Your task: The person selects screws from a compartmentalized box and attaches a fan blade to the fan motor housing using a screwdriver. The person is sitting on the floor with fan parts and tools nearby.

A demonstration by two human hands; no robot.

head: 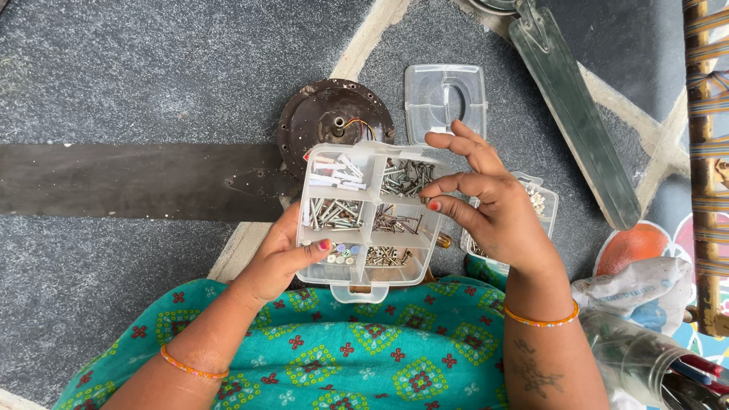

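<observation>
My left hand [279, 258] holds a clear plastic compartment box [367, 215] by its left side, thumb on the lower left compartment. The box holds several sorts of screws, nails and white wall plugs in separate cells. My right hand [486, 199] hovers over the box's right edge, thumb and forefinger pinched together above the middle right cell; whether a screw is between them I cannot tell. The box is held above my lap, which is covered in teal patterned cloth [364, 349].
A dark round fan motor [334, 121] with a long brown blade [129, 182] lies on the grey floor beyond the box. A clear lid [446, 93] and a second fan blade [577, 114] lie behind. Another clear container [541, 206] sits under my right hand. Bags [645, 292] lie at right.
</observation>
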